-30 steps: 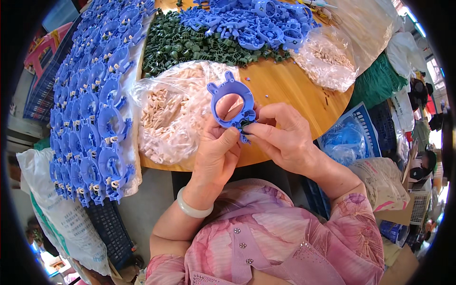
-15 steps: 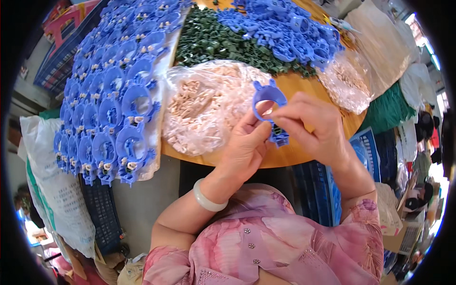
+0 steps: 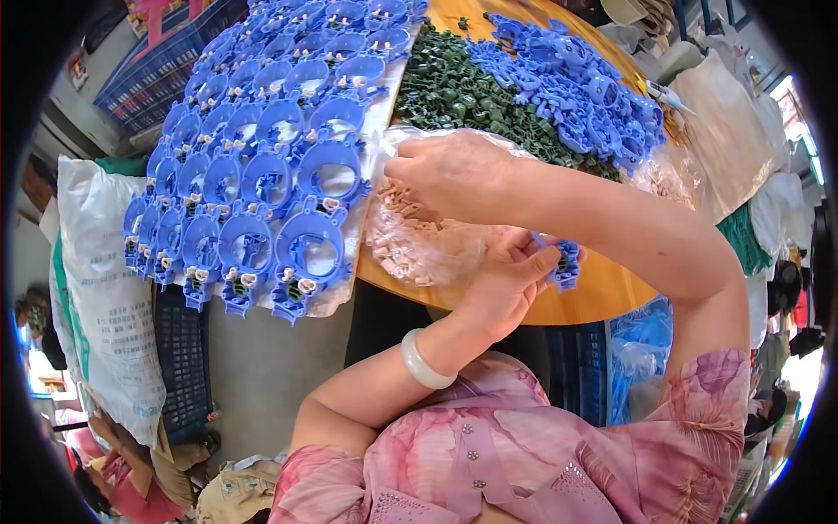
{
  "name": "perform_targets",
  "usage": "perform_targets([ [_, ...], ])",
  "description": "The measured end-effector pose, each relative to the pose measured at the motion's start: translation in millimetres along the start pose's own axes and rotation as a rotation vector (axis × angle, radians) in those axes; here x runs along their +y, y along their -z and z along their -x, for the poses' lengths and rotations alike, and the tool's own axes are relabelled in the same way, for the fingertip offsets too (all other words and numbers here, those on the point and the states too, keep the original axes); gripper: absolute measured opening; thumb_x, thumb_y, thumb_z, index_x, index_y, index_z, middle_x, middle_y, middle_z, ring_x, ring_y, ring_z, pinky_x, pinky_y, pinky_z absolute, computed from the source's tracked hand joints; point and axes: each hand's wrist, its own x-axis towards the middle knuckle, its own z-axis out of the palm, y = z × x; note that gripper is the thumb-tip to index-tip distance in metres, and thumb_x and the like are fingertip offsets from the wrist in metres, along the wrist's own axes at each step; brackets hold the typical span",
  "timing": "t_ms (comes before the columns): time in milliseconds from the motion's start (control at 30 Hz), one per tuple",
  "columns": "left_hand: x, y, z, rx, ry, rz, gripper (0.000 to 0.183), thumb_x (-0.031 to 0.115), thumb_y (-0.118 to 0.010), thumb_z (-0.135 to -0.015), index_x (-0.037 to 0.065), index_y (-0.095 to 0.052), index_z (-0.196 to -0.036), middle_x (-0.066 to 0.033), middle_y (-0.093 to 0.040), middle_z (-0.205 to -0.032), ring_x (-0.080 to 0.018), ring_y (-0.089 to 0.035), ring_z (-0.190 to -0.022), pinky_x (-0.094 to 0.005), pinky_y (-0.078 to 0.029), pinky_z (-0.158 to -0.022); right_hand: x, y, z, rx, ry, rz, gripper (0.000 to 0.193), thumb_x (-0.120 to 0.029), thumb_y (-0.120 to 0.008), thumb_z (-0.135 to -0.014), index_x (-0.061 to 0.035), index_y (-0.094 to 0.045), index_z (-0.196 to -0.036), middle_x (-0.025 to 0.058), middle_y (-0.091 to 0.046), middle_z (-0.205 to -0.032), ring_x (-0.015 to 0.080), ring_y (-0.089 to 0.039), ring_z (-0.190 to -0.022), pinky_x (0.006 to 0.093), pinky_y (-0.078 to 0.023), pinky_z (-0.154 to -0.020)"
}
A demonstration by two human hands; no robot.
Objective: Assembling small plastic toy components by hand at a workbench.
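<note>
My left hand (image 3: 515,284) is closed on a blue plastic ring-shaped part (image 3: 567,271), gripping it between thumb and fingers over the table's front edge. A dark green piece shows on that part; my right forearm covers its upper end. My right hand (image 3: 458,175) crosses over to a clear plastic bag (image 3: 423,240) full of small beige pieces (image 3: 406,231). Its fingers are curled down at the bag's left side, and whatever they hold is hidden.
A white board (image 3: 349,284) on the left carries rows of blue ring parts (image 3: 310,240) with beige and green pieces on them. Behind the bag lie heaps of dark green pieces (image 3: 454,79) and blue parts (image 3: 594,105). Pliers (image 3: 668,96) lie at the right; blue crates (image 3: 182,367) stand below.
My right hand has left the blue part and swung left to the bag of beige pieces. My left hand keeps the part, now farther right and slightly lower in view. The view has shifted.
</note>
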Motion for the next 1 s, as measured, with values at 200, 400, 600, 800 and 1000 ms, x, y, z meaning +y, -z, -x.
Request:
perform_targets([
  [200, -1, 4, -1, -0.013, 0.025, -0.038, 0.032, 0.008, -0.054, -0.089, 0.001, -0.048, -0.119, -0.0113, -0.057, -0.112, -0.0243, -0.056, -0.106, -0.0349, -0.047, -0.089, 8, -8, -19, 0.011, 0.011, 0.086, 0.023, -0.015, -0.064, -0.072, -0.004, -0.058, -0.091, 0.0119, -0.057, -0.091, 0.0302, -0.062, -0.083, 0.0371, -0.052, -0.067],
  [400, 1, 3, -1, 0.006, 0.038, -0.019, 0.037, 0.006, -0.052, -0.09, 0.002, -0.043, -0.125, -0.0114, -0.055, -0.114, -0.0249, -0.056, -0.106, -0.0357, -0.047, -0.09, 21, -1, -7, 0.058, -0.08, -0.21, 0.009, -0.01, -0.062, -0.074, -0.0027, -0.061, -0.079, 0.0116, -0.063, -0.077, 0.0282, -0.062, -0.075, 0.0357, -0.049, -0.065],
  [600, 0, 2, -2, 0.011, 0.053, -0.049, 0.038, 0.005, -0.05, -0.091, 0.002, -0.042, -0.127, -0.011, -0.055, -0.114, -0.0258, -0.057, -0.106, -0.0366, -0.047, -0.091, 29, 4, 17, 0.16, -0.063, -0.408, 0.012, -0.007, -0.067, -0.073, -0.0012, -0.062, -0.082, 0.0096, -0.062, -0.075, 0.0218, -0.062, -0.068, 0.0308, -0.048, -0.062],
  [800, 1, -2, -2, 0.05, 0.063, -0.049, 0.04, 0.003, -0.052, -0.089, 0.002, -0.041, -0.127, -0.0112, -0.056, -0.112, -0.0227, -0.058, -0.103, -0.0332, -0.048, -0.087, 33, 7, 27, 0.228, -0.033, -0.504, 0.011, -0.005, -0.065, -0.074, -0.0022, -0.063, -0.084, 0.0082, -0.061, -0.074, 0.0182, -0.061, -0.068, 0.0292, -0.048, -0.062],
  [1000, 0, 0, -2, 0.023, 0.053, -0.03, 0.041, 0.005, -0.053, -0.089, 0.004, -0.041, -0.128, -0.0107, -0.056, -0.114, -0.0232, -0.057, -0.106, -0.0336, -0.047, -0.088, 35, 11, 38, 0.33, 0.031, -0.472, 0.014, -0.005, -0.063, -0.076, -0.0035, -0.065, -0.09, 0.0072, -0.06, -0.076, 0.0172, -0.06, -0.07, 0.0275, -0.047, -0.062],
])
